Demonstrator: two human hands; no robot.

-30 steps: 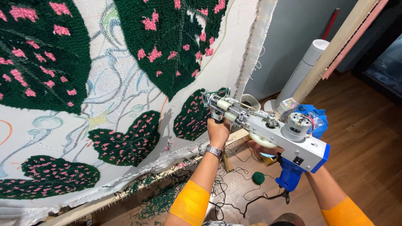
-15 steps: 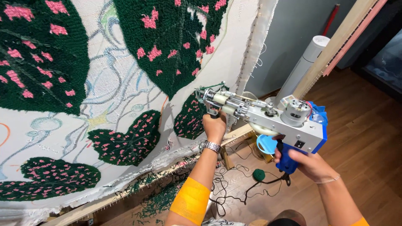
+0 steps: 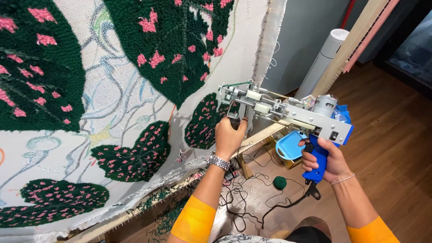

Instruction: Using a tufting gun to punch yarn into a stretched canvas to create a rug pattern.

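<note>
I hold a tufting gun (image 3: 292,114) with a silver metal body and a blue grip. My left hand (image 3: 229,137) is closed around its black front handle, just under the needle end. My right hand (image 3: 326,159) grips the blue rear handle. The gun's tip points left at a white cloth (image 3: 130,90) stretched on a wooden frame (image 3: 265,135). The cloth carries dark green tufted leaves with pink spots (image 3: 180,40) and thin drawn outlines. The tip sits close to a small green leaf patch (image 3: 204,121); contact is unclear.
A ball of green yarn (image 3: 280,182) and black cables (image 3: 243,198) lie on the wooden floor below. A white cylinder (image 3: 321,60) stands against the grey wall behind the frame. A light blue plastic piece (image 3: 288,146) sits under the gun.
The gun has swung left and nearer the cloth, with both hands still on it. My right hand has dropped lower on the blue grip.
</note>
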